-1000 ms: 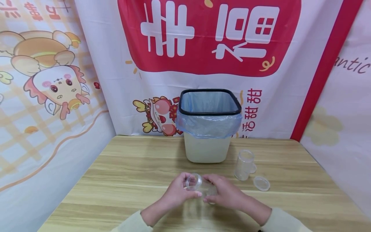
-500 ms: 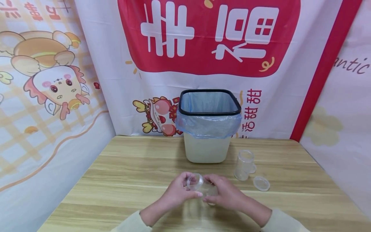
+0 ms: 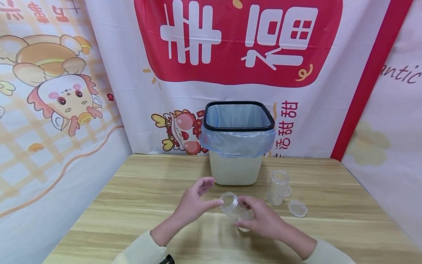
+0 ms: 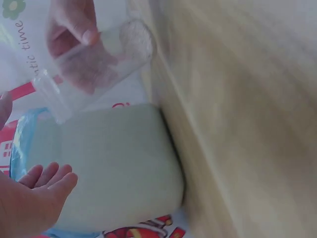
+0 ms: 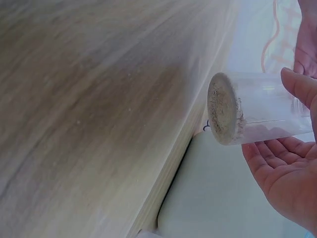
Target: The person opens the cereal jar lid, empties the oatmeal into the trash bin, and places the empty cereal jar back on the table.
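A clear, open-mouthed jar (image 3: 234,209) is held tilted above the table by my right hand (image 3: 263,220), its threaded mouth up and to the left. Pale, crumbly residue coats the base of the jar (image 5: 224,110), as the right wrist view shows. In that view the right thumb lies over one side and the fingers support the other. My left hand (image 3: 191,206) is spread beside the mouth, its thumb tip very near the rim; whether it touches I cannot tell. The left wrist view shows these left fingers (image 4: 52,176) apart from the jar.
A bin (image 3: 235,170) with a black rim and bluish liner stands at the back of the wooden table (image 3: 148,190). To its right are a second clear jar (image 3: 276,190), a round clear lid (image 3: 298,208) and another disc (image 3: 288,191) partly behind that jar.
My left hand has let go of the jar and moved left, its fingers spreading. The jar, in my right hand, has shifted slightly right and its mouth now points more upward.
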A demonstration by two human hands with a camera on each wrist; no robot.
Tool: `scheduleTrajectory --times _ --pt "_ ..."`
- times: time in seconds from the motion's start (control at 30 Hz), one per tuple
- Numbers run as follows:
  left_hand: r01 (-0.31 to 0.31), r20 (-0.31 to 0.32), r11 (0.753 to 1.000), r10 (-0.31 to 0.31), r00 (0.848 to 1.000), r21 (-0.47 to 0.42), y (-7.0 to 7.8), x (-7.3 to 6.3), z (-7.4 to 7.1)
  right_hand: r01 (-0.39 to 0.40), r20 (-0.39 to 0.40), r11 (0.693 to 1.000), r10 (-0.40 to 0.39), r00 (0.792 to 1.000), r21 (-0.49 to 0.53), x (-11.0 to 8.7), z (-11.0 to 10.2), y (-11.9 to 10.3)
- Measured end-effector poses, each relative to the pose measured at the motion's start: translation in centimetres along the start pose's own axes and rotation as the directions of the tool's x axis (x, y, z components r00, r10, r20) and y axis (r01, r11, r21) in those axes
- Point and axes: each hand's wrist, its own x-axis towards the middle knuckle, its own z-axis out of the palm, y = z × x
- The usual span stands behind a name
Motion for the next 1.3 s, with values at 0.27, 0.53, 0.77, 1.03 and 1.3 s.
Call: scheduleTrajectory --times 0.27,0.53,0.77,1.03,1.3 --pt "-0.294 -0.107 0.919 0.330 0.938 0.262 2.6 2.5 -2.3 -0.001 -0.068 1.000 0.000 0.998 -0.018 -0.4 -0.7 -0.2" --pt "-0.441 -0.103 0.795 0.524 0.846 0.417 4.1 5.6 -3.5 0.000 -0.156 1.000 -0.002 0.988 -0.016 -1.1 -1.5 -1.0" --pt "-0.454 -0.085 0.760 0.549 0.832 0.465 4.8 7.9 -4.2 0.080 -0.226 0.997 -0.083 0.971 -0.024 -1.3 -2.5 -1.3" --pt "-0.429 -0.075 0.731 0.545 0.835 0.531 5.3 10.6 -4.8 0.085 -0.258 0.996 -0.088 0.962 -0.022 -1.5 -3.6 -2.0" --pt "-0.396 -0.024 0.687 0.515 0.857 0.609 5.6 12.4 -4.9 0.103 -0.287 0.993 -0.115 0.951 -0.059 -1.6 -4.5 -2.5"
